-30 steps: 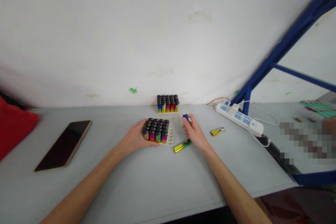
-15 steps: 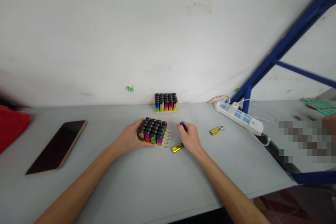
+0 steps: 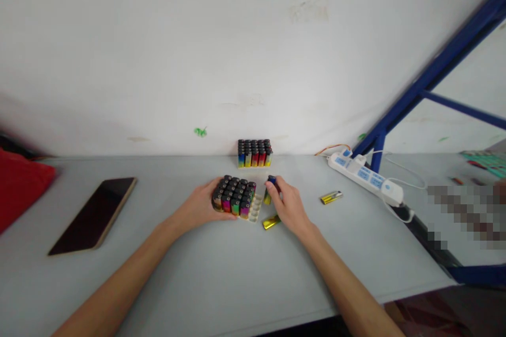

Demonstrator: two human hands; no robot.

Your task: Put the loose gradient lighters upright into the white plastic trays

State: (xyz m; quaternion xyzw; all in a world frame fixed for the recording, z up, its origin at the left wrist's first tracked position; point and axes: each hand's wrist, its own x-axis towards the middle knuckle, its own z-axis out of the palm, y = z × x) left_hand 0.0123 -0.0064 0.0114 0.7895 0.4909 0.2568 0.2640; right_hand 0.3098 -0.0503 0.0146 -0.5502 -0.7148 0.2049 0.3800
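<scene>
My left hand [image 3: 205, 202] grips the left side of a pale tray [image 3: 255, 214] packed with black-topped, coloured lighters [image 3: 235, 197]. Along the tray's right side a column of round slots holds nothing. Just right of it, my right hand [image 3: 286, 202] holds a blue-and-yellow lighter [image 3: 268, 192] roughly upright between thumb and fingers. A yellow lighter [image 3: 271, 222] lies on the table beneath that hand, partly covered by it. Another yellow and silver lighter [image 3: 331, 197] lies farther right. Near the wall stands a second block of lighters [image 3: 254, 154].
A dark tablet or phone [image 3: 95, 216] lies at left beside a red cloth or bag [image 3: 23, 184]. At right are a white power strip [image 3: 366, 176] with cables and a blue metal frame [image 3: 403, 102].
The lighter in my right hand has turned upright, so its yellow lower part now shows. My left hand still grips the tray. The whole view has shifted slightly.
</scene>
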